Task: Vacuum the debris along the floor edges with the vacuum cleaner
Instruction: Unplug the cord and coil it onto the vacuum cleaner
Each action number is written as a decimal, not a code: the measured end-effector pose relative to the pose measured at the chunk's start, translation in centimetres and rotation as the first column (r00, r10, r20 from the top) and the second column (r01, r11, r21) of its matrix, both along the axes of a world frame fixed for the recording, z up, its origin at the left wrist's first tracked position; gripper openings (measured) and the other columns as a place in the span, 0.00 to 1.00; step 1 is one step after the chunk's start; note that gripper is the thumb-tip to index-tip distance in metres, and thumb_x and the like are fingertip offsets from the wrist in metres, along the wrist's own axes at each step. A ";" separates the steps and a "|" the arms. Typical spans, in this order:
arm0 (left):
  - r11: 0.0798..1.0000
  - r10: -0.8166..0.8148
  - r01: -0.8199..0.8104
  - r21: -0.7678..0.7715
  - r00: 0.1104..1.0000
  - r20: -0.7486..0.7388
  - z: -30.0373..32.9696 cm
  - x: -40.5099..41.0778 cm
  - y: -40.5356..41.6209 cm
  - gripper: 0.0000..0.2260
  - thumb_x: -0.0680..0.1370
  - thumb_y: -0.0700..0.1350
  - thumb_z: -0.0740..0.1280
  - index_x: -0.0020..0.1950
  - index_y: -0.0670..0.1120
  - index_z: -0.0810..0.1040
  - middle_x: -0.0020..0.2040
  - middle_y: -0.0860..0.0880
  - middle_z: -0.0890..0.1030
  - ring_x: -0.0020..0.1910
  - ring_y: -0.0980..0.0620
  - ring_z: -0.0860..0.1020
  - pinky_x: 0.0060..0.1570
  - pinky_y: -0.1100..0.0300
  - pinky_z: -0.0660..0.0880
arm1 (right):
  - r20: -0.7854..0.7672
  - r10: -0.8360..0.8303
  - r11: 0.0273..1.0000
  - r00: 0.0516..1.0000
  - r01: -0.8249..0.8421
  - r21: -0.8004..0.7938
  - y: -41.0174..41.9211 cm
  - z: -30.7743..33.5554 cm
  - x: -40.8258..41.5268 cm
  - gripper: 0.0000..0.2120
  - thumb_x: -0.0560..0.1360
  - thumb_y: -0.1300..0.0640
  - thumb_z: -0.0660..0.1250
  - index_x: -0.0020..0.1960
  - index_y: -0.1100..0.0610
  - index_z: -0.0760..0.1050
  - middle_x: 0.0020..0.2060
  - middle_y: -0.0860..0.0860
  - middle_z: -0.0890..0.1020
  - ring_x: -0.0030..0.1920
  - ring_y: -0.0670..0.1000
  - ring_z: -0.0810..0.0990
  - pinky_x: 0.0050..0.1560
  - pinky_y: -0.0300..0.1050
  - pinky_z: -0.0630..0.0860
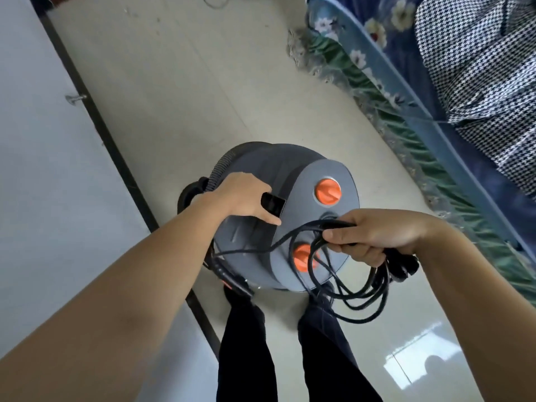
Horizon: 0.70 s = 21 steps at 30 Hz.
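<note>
A round grey vacuum cleaner (290, 181) with two orange buttons stands on the pale floor just in front of my feet. My left hand (243, 195) grips the black handle on its top. My right hand (377, 236) holds a bundle of black power cord (356, 297), whose loops hang below the hand over the vacuum's near right side. One strand runs from the hand left across the lid. A ribbed grey hose (216, 169) curves round the vacuum's left side. Small specks of debris (158, 23) lie on the floor farther ahead.
A white wall with a dark skirting strip (95, 117) runs along the left, with a metal door stop (74, 98) sticking out. On the right is a bed with a floral fringed cover (377, 91) and a checked cloth (478, 68). My dark-trousered legs (246, 349) stand below.
</note>
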<state>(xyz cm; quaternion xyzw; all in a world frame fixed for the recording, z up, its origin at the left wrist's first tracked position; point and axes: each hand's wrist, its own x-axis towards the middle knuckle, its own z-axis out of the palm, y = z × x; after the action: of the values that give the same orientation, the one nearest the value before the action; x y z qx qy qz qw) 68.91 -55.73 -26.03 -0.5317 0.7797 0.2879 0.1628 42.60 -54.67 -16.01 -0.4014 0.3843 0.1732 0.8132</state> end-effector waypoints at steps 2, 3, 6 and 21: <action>0.988 0.152 -0.152 0.002 0.988 -0.034 -0.2 -0.8 1.9 0.37 0.60 0.78 0.62 0.50 0.48 0.79 0.40 0.52 0.81 0.41 0.50 0.79 0.38 0.55 0.74 | -0.015 0.020 1.000 1.000 -0.020 -0.021 0.0 0.3 -0.4 0.16 0.81 0.51 0.59 0.36 0.56 0.67 0.25 0.48 0.58 0.23 0.44 0.54 0.20 0.33 0.57; 0.975 0.221 -0.221 -0.001 0.974 -0.050 -0.3 -1.5 2.9 0.37 0.60 0.78 0.62 0.49 0.47 0.79 0.40 0.52 0.81 0.41 0.50 0.79 0.39 0.55 0.74 | -0.015 0.028 0.999 0.999 -0.028 -0.023 0.1 0.5 -0.7 0.16 0.80 0.50 0.59 0.36 0.57 0.67 0.25 0.48 0.58 0.23 0.45 0.54 0.20 0.33 0.57; 0.916 0.401 -0.402 0.006 0.912 -0.089 -0.6 -4.1 5.5 0.34 0.58 0.79 0.59 0.46 0.52 0.79 0.39 0.55 0.81 0.41 0.53 0.78 0.37 0.58 0.73 | -0.007 0.036 0.999 0.999 -0.036 0.006 0.8 1.0 -2.3 0.15 0.74 0.46 0.63 0.36 0.56 0.67 0.24 0.47 0.58 0.22 0.44 0.54 0.20 0.33 0.57; 0.532 0.847 -0.768 0.356 0.485 -0.220 -0.1 -20.2 7.4 0.25 0.67 0.69 0.67 0.41 0.47 0.79 0.40 0.48 0.83 0.43 0.46 0.80 0.44 0.53 0.78 | -0.086 -0.050 0.990 0.995 0.060 0.125 6.6 -2.0 -12.7 0.14 0.81 0.50 0.59 0.39 0.56 0.68 0.23 0.45 0.60 0.21 0.43 0.56 0.20 0.33 0.57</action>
<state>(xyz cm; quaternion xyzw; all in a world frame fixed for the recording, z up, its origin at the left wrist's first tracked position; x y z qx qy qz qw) 48.73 -48.29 -26.14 -0.7519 0.4160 0.5041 -0.0864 29.91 -48.10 -17.99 -0.3303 0.4168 0.1915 0.8249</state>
